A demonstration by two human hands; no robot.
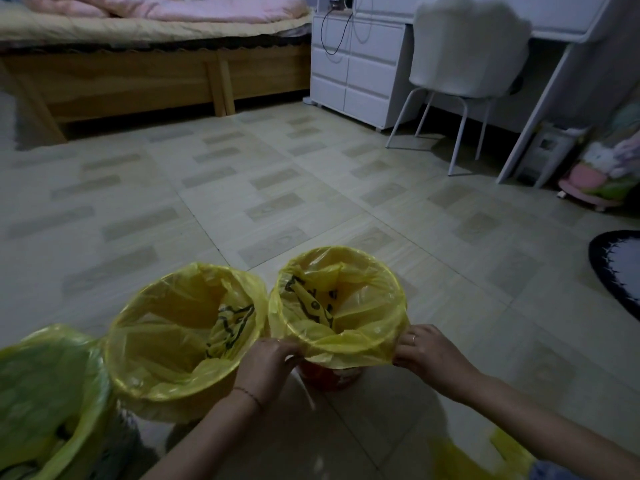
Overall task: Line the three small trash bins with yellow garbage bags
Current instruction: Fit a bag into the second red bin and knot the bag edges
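Note:
Three small bins stand in a row on the tiled floor, each with a yellow bag in it. The right bin (330, 377) shows red below its yellow bag (360, 341), which is folded over the rim. My left hand (268, 362) pinches the near left edge of that bag. My right hand (427, 353) pinches its near right edge. The middle bin (173, 407) has its bag (180, 334) spread over the rim. Cut off by the frame at the bottom left, the left bin (52, 455) wears a bag (45, 379) too.
More yellow plastic (485, 455) lies on the floor at the bottom right. A wooden bed (138, 77) runs along the back left. White drawers (353, 77), a white chair (464, 64) and a desk stand at the back right. A dark round mat (620, 268) lies at right.

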